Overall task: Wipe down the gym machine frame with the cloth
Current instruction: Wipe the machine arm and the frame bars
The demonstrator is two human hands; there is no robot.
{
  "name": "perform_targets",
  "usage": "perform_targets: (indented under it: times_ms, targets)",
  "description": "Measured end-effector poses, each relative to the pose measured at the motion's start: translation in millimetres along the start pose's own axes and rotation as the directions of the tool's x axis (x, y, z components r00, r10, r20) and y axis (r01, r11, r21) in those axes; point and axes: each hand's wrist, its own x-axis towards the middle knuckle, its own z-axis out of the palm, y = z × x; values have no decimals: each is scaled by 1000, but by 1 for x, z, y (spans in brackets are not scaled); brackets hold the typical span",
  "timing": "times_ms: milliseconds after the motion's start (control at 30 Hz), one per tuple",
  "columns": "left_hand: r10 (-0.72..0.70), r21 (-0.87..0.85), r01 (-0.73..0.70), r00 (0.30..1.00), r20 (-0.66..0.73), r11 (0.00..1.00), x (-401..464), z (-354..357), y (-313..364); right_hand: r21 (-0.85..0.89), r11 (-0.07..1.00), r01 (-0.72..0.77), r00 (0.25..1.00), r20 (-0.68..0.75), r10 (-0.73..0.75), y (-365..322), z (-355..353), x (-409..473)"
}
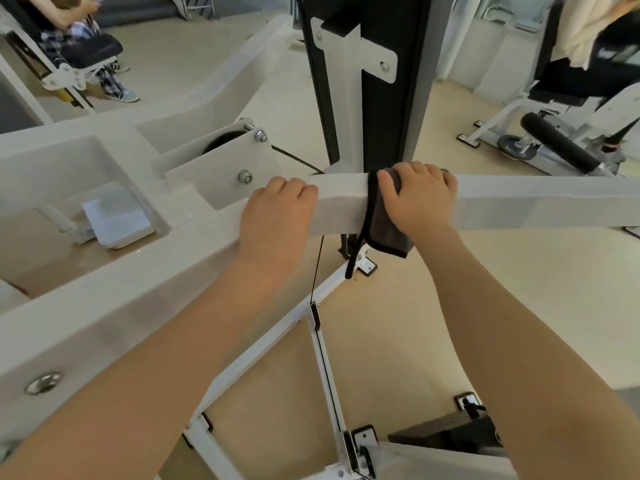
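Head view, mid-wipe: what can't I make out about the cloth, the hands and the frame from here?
- Cloth: the part under the right hand, and how far it wraps behind the beam, hidden by hand and beam.
- Left hand: fingertips curl over the beam's far edge, out of sight.
- Beam's far and under faces: hidden by the beam itself, so their cleanliness cannot be judged.
- Beam's right end: cut off by the picture's edge.

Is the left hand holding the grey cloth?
No, the cloth lies under the right hand on the white frame bar, while the left hand grips the bare bar.
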Motion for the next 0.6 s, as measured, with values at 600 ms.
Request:
perform_targets:
  times_ms: [600]
  targets:
    - [42,-214,-73,988,-149,974,-7,3,-10,-37,980,195,966,-167,-198,-9,14,-20]
